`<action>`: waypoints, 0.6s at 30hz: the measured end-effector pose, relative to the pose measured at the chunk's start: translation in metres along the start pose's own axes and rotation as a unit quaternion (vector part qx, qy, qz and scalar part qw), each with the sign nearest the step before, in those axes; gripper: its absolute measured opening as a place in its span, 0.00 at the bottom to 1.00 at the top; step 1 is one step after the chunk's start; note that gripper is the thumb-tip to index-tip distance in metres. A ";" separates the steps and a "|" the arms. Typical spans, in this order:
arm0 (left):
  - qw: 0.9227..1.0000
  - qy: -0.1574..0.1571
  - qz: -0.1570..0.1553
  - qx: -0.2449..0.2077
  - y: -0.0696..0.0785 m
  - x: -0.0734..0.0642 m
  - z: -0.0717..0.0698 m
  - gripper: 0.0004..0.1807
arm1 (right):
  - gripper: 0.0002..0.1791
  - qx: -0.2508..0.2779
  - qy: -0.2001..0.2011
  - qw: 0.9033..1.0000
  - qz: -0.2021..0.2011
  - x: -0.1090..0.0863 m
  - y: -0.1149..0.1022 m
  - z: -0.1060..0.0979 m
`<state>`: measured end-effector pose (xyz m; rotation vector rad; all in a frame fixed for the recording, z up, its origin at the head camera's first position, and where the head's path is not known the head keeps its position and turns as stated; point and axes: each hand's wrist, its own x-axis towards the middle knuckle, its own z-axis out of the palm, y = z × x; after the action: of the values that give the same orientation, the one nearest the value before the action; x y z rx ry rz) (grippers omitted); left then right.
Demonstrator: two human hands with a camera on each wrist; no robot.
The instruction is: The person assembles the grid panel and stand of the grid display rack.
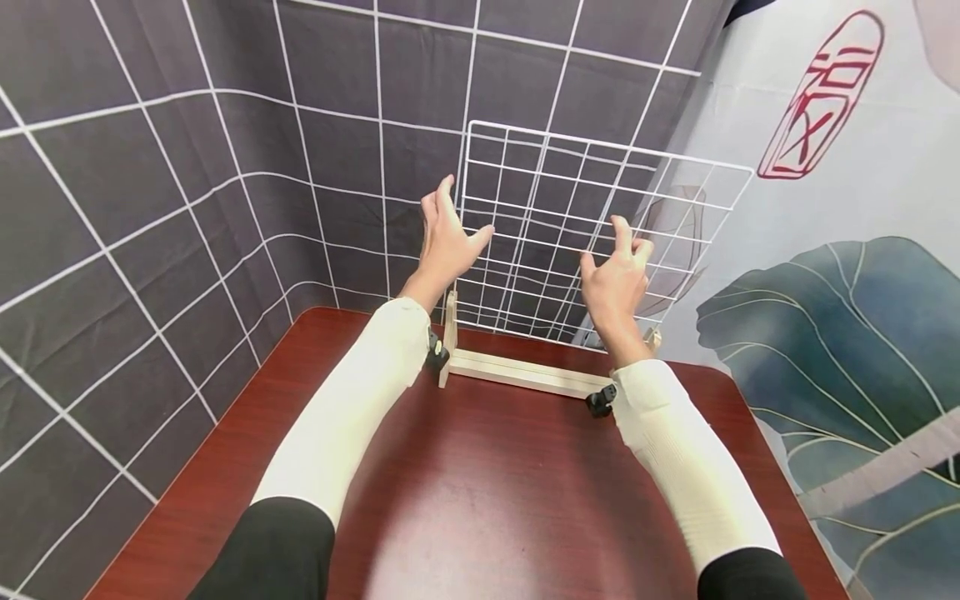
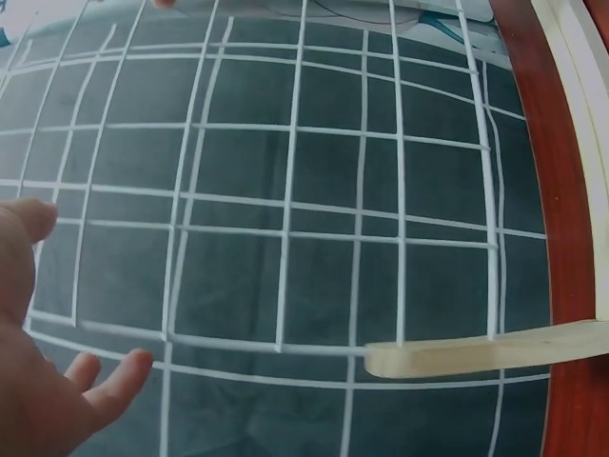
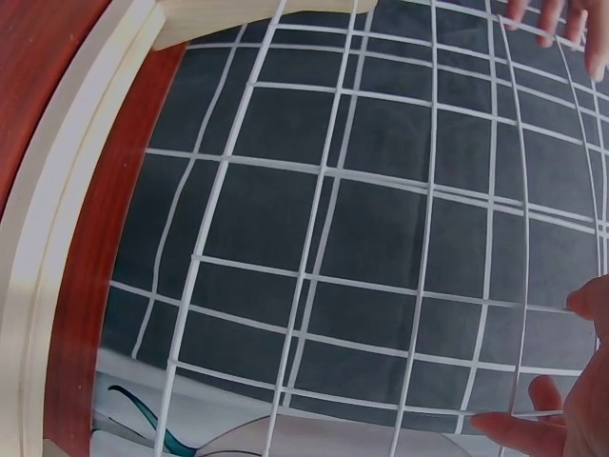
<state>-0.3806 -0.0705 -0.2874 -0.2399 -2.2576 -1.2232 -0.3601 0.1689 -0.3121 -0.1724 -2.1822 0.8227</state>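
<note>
A white wire grid panel [image 1: 600,225] stands upright in a pale wooden stand [image 1: 525,372] at the far edge of a red-brown table [image 1: 487,500]. My left hand [image 1: 452,233] is raised at the panel's left edge with its fingers spread and holds nothing. My right hand [image 1: 611,262] hovers in front of the panel's lower middle, fingers loosely bent and apart. In the left wrist view the left hand [image 2: 67,324] lies just short of the grid panel [image 2: 285,209]. In the right wrist view the right hand [image 3: 571,414] has fingertips at the grid panel [image 3: 381,238]; whether they touch is unclear.
A dark cloth with white grid lines [image 1: 187,208] hangs behind and to the left. On the right hangs a printed cloth with large leaves [image 1: 840,333]. The stand's wooden uprights [image 2: 476,354] hold the panel's sides. White sleeves cover both forearms.
</note>
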 end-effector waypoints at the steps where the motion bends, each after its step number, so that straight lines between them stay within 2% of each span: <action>1: 1.000 0.002 -0.004 0.005 0.002 0.001 0.001 0.55 | 0.35 -0.001 0.000 1.000 0.000 0.000 0.000 0.000; 8: 0.998 0.008 -0.038 0.039 0.020 0.007 0.004 0.60 | 0.35 -0.002 -0.003 1.000 0.002 -0.002 0.002 0.000; 18: 0.992 0.025 -0.053 0.114 0.035 0.015 0.007 0.62 | 0.35 -0.007 -0.005 1.000 -0.004 -0.001 -0.001 0.001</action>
<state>-0.3816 -0.0462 -0.2577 -0.0031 -2.3675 -0.9978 -0.3604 0.1670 -0.3125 -0.1673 -2.1971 0.8060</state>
